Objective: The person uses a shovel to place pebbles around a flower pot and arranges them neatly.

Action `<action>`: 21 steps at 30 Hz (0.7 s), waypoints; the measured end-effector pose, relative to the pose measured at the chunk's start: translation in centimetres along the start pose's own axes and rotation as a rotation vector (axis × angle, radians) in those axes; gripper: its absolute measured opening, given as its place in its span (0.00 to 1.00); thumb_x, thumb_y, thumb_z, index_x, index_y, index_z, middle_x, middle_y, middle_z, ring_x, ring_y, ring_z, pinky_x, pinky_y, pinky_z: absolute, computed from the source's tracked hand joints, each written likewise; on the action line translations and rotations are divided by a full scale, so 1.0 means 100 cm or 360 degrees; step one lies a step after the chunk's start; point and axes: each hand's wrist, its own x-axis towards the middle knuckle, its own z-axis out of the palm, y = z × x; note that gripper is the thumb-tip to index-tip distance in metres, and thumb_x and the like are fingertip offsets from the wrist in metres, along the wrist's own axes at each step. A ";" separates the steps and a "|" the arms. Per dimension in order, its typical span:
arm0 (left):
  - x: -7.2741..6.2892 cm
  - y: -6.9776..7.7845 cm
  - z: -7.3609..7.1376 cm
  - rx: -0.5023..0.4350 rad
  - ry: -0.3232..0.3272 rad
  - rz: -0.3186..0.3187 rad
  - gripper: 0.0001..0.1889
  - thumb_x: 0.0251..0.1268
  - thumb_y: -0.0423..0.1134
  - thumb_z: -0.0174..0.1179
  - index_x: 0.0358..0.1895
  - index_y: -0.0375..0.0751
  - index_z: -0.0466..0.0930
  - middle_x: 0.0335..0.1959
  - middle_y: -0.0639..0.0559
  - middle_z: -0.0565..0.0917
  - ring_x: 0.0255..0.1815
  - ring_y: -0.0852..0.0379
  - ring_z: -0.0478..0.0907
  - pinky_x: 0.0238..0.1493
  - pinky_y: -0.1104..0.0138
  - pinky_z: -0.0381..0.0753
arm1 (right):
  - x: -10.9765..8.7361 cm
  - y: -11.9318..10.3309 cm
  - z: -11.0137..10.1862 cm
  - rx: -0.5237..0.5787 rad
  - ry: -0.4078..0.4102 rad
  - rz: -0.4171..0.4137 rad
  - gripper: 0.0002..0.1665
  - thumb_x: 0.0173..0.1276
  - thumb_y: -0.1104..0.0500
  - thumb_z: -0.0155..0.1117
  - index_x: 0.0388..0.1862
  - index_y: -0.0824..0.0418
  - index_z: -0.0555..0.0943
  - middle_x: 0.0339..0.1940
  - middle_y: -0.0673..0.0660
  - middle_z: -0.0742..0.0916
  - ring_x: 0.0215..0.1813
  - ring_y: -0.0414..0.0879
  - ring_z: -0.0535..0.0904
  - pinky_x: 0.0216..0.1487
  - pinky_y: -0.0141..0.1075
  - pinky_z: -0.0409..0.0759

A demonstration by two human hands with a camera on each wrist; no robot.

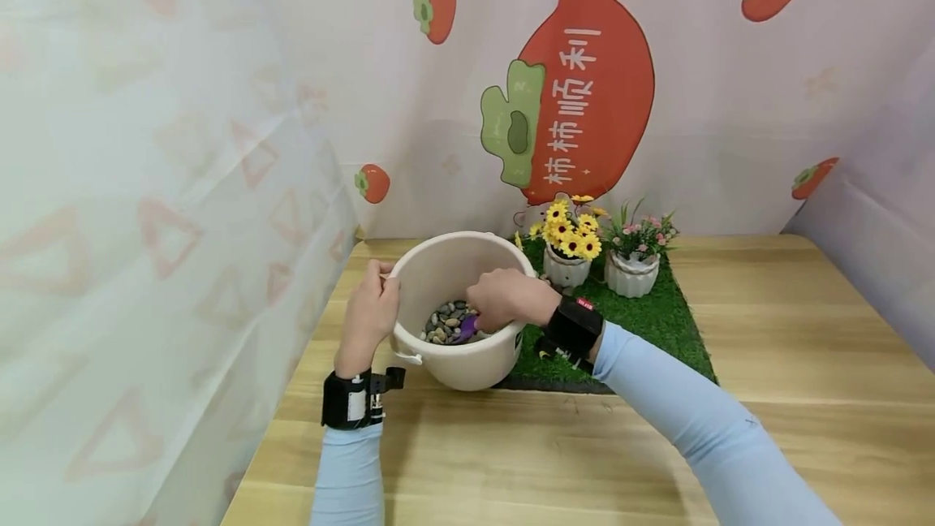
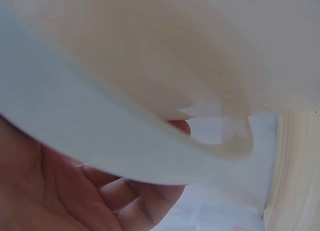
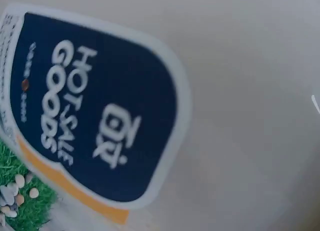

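A cream plastic bucket (image 1: pixel 463 368) stands at the front left of the grass mat, several pebbles (image 1: pixel 441 325) lying on its bottom. My left hand (image 1: pixel 370 311) grips the bucket's left rim; in the left wrist view its curled fingers (image 2: pixel 137 201) reach under the pale rim (image 2: pixel 125 146). Over the opposite rim, my right hand (image 1: pixel 507 296) reaches down inside and holds a small purple scoop (image 1: pixel 466 329) among the pebbles, its fingertips partly hidden. The right wrist view shows the bucket's dark blue label (image 3: pixel 125 71), with that hand out of sight.
Behind and to the right, a pot of yellow flowers (image 1: pixel 566 270) and a pot of pink flowers (image 1: pixel 631 276) stand on the green grass mat (image 1: pixel 665 331). Loose pebbles (image 3: pixel 9 196) lie on the mat. A wooden table (image 1: pixel 511 461) supports everything, with printed cloth walls around.
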 end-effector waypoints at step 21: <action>-0.002 0.000 0.001 0.0078 -0.0001 0.0037 0.20 0.72 0.43 0.38 0.59 0.36 0.68 0.44 0.35 0.83 0.41 0.40 0.83 0.35 0.55 0.80 | 0.003 0.010 0.005 0.0090 0.0179 -0.0209 0.28 0.64 0.60 0.65 0.12 0.50 0.59 0.15 0.46 0.57 0.20 0.40 0.50 0.27 0.33 0.51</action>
